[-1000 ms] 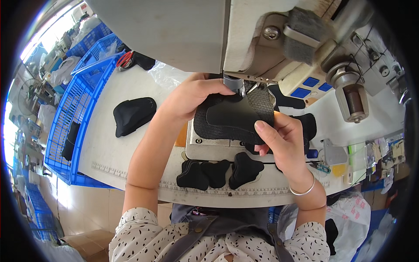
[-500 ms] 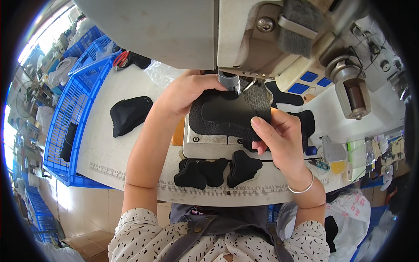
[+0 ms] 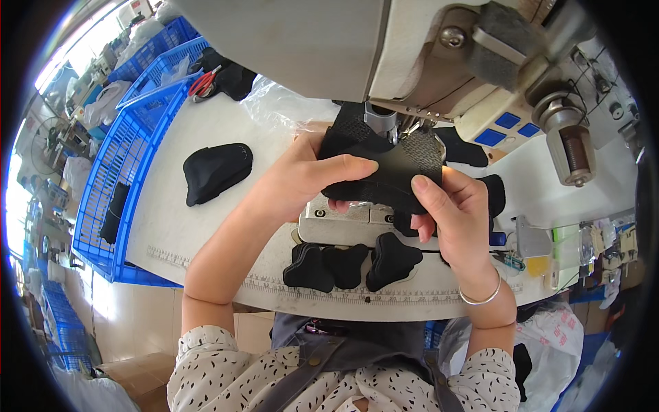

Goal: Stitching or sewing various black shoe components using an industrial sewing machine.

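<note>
Both hands grip a black fabric piece (image 3: 384, 172) of mesh with a smooth patch, held at the presser foot of the sewing machine (image 3: 446, 55). My left hand (image 3: 309, 172) pinches its left side, thumb on top and fingers underneath. On the right edge, my right hand (image 3: 449, 213) does the same, thumb above and fingers curled below. The upper part of the piece passes beside the machine's metal foot (image 3: 382, 122). Just nearer to me, small black pads (image 3: 322, 266) lie in stacks along the table's ruler strip, with another black pad stack (image 3: 392, 262) to their right.
A black shaped piece (image 3: 218, 173) lies on the white table (image 3: 161, 216) at left. Beyond it are red-handled scissors (image 3: 204, 84) and clear plastic (image 3: 285, 103). A blue crate (image 3: 103, 206) borders the left edge. A thread spool (image 3: 568, 151) hangs at the right.
My left hand has come down from beside the presser foot onto the front left of the fabric piece. The piece has bent and turned. The view has shifted slightly.
</note>
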Available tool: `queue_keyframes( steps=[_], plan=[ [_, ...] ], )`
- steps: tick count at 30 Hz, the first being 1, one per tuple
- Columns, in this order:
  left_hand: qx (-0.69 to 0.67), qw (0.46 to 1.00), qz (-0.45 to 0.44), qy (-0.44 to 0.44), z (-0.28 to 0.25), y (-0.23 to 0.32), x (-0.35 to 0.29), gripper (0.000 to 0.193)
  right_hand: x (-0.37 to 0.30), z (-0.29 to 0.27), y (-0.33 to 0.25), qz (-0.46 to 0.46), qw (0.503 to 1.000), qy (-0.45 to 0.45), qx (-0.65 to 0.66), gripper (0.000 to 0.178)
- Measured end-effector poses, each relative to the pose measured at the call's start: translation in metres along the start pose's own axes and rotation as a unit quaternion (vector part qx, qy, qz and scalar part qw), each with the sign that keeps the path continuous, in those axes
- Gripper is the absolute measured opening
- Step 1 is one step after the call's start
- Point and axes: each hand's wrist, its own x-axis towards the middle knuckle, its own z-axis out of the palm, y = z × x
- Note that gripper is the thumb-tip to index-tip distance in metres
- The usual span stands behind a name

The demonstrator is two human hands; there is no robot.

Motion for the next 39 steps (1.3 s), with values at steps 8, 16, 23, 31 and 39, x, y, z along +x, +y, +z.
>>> queue_keyframes(
  steps=[8,16,23,31,39],
  plan=[
    [0.002,0.999,0.013,-0.031,0.003,0.003,-0.003,0.028,-0.001,0.000,-0.001,0.000,1.000,0.006,0.002,0.026],
    [-0.002,1.000,0.031,-0.005,0.010,0.004,-0.003,0.021,-0.001,-0.010,-0.011,-0.226,0.935,0.059,-0.266,0.008],
    [-0.025,1.000,0.004,-0.016,0.008,0.006,-0.001,0.016,0.001,-0.025,-0.017,-0.478,0.693,-0.033,-0.539,0.038],
    [0.003,0.999,0.003,-0.047,0.002,0.006,0.003,0.019,0.017,-0.028,0.006,-0.591,0.642,0.021,-0.487,0.035],
    [0.073,0.994,0.001,-0.080,-0.011,0.011,0.016,0.018,0.016,-0.020,0.010,-0.593,0.644,0.039,-0.481,0.037]
  ],
)
